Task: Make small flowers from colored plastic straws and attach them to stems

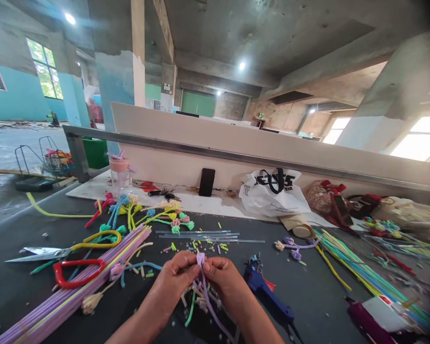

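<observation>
My left hand (177, 272) and my right hand (222, 273) meet over the front middle of the dark table. Between their fingertips they pinch a lilac pipe cleaner (200, 259), folded at the top, its long tail hanging down between my wrists. Cream and green pipe cleaner pieces (190, 308) show beneath my hands, partly hidden. To the right of my right hand lies a blue glue gun (270, 294). Left of my left hand, a bundle of lilac pipe cleaners (53, 306) lies diagonally, with yellow-handled scissors (53, 252) and a red loop handle (79, 273) on or beside it.
Small cut bits and clear glue sticks (200, 235) lie beyond my hands. Finished pipe cleaner flowers (136, 210) sit at the back left near a lidded cup (121, 179). A phone (207, 182) and a white bag (272, 196) stand against the partition. Another pipe cleaner bundle (365, 272) lies right.
</observation>
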